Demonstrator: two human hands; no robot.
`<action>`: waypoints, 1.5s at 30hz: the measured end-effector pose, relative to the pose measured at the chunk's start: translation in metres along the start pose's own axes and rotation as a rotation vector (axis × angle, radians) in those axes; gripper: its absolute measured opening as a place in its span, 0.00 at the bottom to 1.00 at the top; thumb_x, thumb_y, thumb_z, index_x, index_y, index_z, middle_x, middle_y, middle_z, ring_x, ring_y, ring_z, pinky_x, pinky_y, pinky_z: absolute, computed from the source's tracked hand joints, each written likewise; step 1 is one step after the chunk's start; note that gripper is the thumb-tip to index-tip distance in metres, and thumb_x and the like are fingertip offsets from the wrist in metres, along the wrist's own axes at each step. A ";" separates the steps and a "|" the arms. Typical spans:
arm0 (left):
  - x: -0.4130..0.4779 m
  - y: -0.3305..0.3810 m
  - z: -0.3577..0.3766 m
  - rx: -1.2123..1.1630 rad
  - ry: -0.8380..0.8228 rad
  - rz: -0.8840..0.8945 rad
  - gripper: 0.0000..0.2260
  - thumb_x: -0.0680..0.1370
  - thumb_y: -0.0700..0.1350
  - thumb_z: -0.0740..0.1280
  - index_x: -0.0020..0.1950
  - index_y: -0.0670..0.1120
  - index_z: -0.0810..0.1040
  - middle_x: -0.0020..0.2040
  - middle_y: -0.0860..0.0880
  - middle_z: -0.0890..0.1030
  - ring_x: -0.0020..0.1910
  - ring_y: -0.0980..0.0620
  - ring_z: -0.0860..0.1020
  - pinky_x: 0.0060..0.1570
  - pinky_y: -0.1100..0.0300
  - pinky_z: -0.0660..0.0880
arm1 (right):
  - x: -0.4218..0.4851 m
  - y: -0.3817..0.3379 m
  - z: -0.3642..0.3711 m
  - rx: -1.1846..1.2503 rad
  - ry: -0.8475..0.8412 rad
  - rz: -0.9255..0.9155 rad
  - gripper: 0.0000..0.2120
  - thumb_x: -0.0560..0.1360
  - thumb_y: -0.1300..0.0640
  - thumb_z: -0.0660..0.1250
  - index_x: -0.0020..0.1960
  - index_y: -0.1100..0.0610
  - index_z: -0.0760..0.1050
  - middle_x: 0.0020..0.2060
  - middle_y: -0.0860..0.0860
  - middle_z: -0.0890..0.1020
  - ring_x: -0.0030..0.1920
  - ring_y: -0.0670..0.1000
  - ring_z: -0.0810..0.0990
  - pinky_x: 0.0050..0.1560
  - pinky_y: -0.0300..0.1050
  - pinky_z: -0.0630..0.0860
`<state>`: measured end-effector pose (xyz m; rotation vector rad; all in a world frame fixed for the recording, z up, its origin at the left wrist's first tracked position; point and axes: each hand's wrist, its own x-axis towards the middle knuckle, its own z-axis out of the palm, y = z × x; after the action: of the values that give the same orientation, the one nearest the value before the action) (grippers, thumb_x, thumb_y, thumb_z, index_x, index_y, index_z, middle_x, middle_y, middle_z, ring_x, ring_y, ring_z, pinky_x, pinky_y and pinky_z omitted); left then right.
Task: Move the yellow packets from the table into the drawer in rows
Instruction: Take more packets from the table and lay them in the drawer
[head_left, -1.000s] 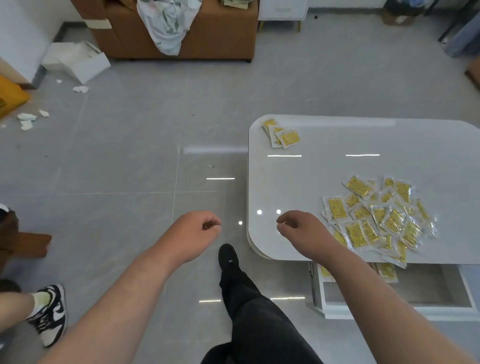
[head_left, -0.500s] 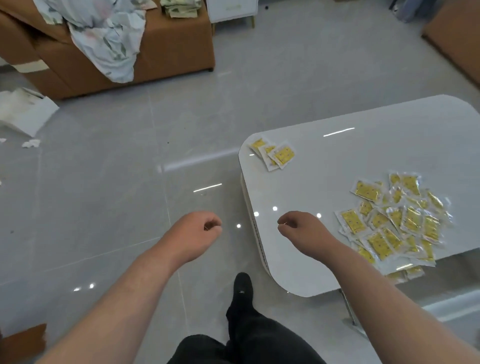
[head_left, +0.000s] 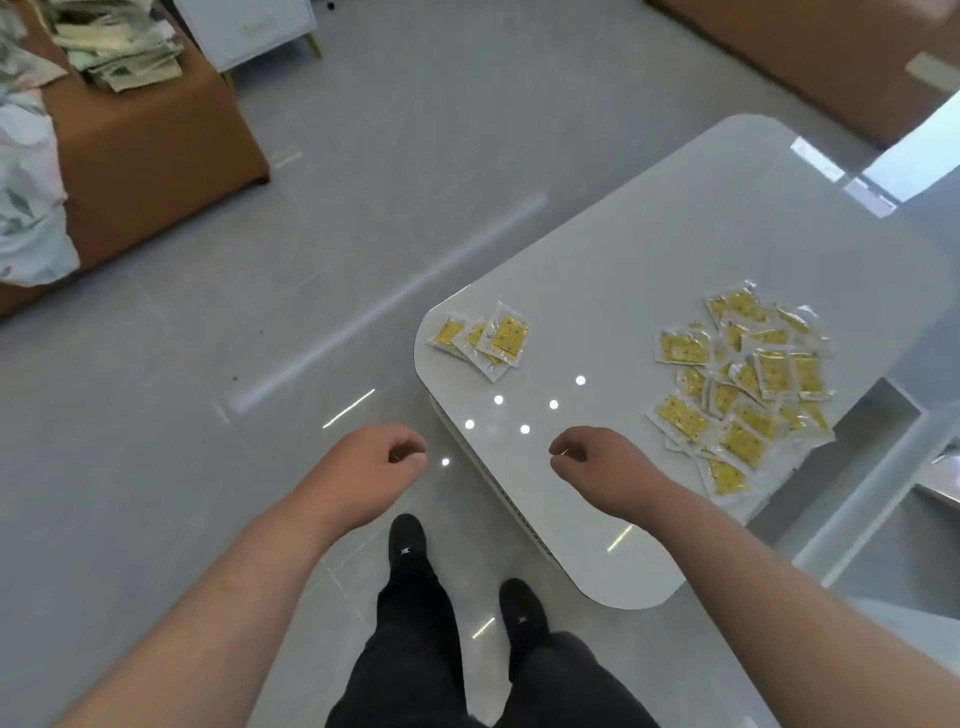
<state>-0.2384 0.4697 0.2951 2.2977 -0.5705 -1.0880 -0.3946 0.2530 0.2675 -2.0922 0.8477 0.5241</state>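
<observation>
I take the glossy white rounded tabletop (head_left: 649, 249) as my landmark. A large loose heap of yellow packets in clear wrappers (head_left: 743, 384) lies at its right edge, overlapping in no order, and a small cluster of three more yellow packets (head_left: 483, 338) sits near its left corner, well apart from the heap. My left hand (head_left: 374, 467) hangs over the grey tiled floor just off the table's near corner, fingers loosely curled and empty. My right hand (head_left: 602, 467) hovers over the table's near end, also loosely curled, gripping nothing and short of the heap. The white open drawer (head_left: 883, 467) shows only as a frame beyond the table's right edge; I cannot tell whether anything lies in it. Judging by how many packets are on the table, most of the job is left, and no row is visible yet.
</observation>
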 end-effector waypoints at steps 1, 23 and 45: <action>0.011 -0.003 -0.010 0.010 -0.022 0.010 0.05 0.77 0.45 0.64 0.46 0.53 0.79 0.45 0.57 0.80 0.46 0.58 0.78 0.43 0.65 0.71 | 0.006 -0.006 0.004 0.003 0.001 0.015 0.11 0.78 0.54 0.62 0.57 0.53 0.78 0.45 0.45 0.79 0.44 0.45 0.77 0.41 0.36 0.71; 0.264 -0.042 -0.002 0.061 -0.157 -0.016 0.05 0.78 0.47 0.63 0.51 0.52 0.78 0.45 0.57 0.79 0.39 0.59 0.76 0.35 0.64 0.72 | 0.274 -0.002 0.044 0.134 0.171 0.383 0.12 0.76 0.49 0.64 0.42 0.58 0.75 0.37 0.52 0.77 0.41 0.56 0.77 0.36 0.42 0.69; 0.426 -0.090 0.052 0.494 -0.009 0.242 0.21 0.75 0.46 0.68 0.69 0.49 0.72 0.65 0.50 0.72 0.63 0.46 0.70 0.61 0.55 0.67 | 0.405 0.054 0.074 0.422 0.429 0.484 0.18 0.71 0.55 0.73 0.55 0.58 0.69 0.49 0.51 0.74 0.48 0.56 0.77 0.43 0.44 0.72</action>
<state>-0.0170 0.2810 -0.0323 2.5386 -1.1989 -0.9143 -0.1599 0.1312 -0.0520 -1.6228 1.5824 0.1115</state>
